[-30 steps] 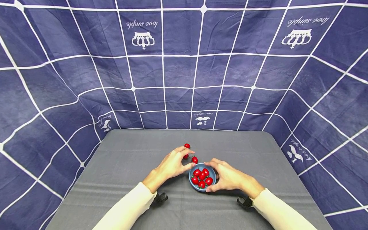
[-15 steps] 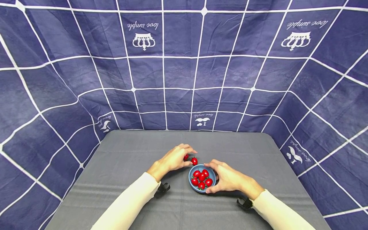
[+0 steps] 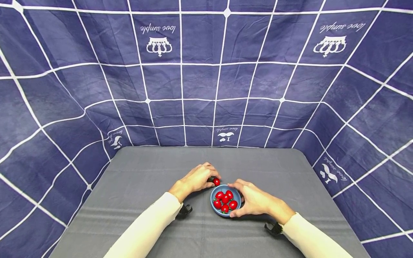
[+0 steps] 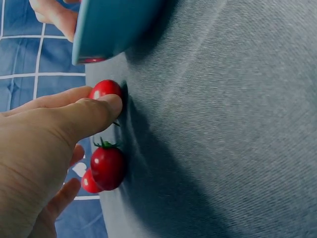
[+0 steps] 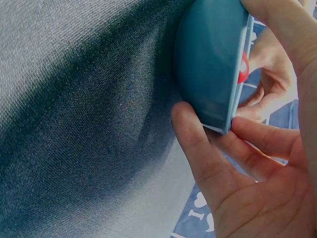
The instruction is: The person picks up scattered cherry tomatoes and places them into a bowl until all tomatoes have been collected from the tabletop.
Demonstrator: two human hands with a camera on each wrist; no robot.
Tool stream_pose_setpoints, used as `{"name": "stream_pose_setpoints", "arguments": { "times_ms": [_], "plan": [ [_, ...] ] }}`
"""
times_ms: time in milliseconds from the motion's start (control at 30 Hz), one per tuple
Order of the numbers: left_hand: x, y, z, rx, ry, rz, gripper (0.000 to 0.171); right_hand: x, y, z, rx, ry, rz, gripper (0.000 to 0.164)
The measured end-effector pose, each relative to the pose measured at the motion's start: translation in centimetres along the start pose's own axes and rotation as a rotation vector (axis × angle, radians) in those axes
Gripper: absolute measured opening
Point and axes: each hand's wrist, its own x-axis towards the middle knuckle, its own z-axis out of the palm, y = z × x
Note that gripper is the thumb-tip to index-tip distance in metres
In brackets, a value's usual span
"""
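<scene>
In the left wrist view, my left hand (image 3: 197,178) pinches a red cherry tomato (image 4: 105,88) between thumb and index finger, low over the cloth and just beyond the bowl's rim. Two more cherry tomatoes lie beneath that palm, a nearer one with a green stem (image 4: 108,166) and another partly behind it (image 4: 89,182). My right hand (image 3: 256,198) grips the right side of a small blue bowl (image 5: 210,59), its thumb at the near rim and fingers round the far side. Several cherry tomatoes (image 3: 224,198) sit inside the bowl.
A grey cloth (image 3: 151,165) covers the table. Behind it and along both sides hangs a dark blue curtain (image 3: 200,82) with white grid lines. Black straps, one on the left wrist (image 3: 185,210) and one on the right (image 3: 273,228), stick out below the sleeves.
My left hand has shifted slightly right, over the loose tomatoes, and its thumb and index finger have come together on the one nearest the bowl. The right hand stays on the bowl.
</scene>
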Motion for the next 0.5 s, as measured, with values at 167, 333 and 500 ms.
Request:
{"name": "stream_pose_setpoints", "arguments": {
  "times_ms": [167,333,500],
  "plan": [
    [-0.39,0.11,0.20,0.013,-0.006,-0.036,0.033,-0.02,-0.04,0.08,-0.006,0.004,-0.005,0.097],
    [-0.42,0.21,0.15,0.012,0.001,-0.074,0.027,-0.02,-0.01,0.11,0.000,0.003,-0.002,0.098],
    [-0.39,0.15,0.24,0.014,0.016,-0.081,0.020,0.01,0.07,0.15,-0.003,0.005,-0.001,0.098]
  ]
}}
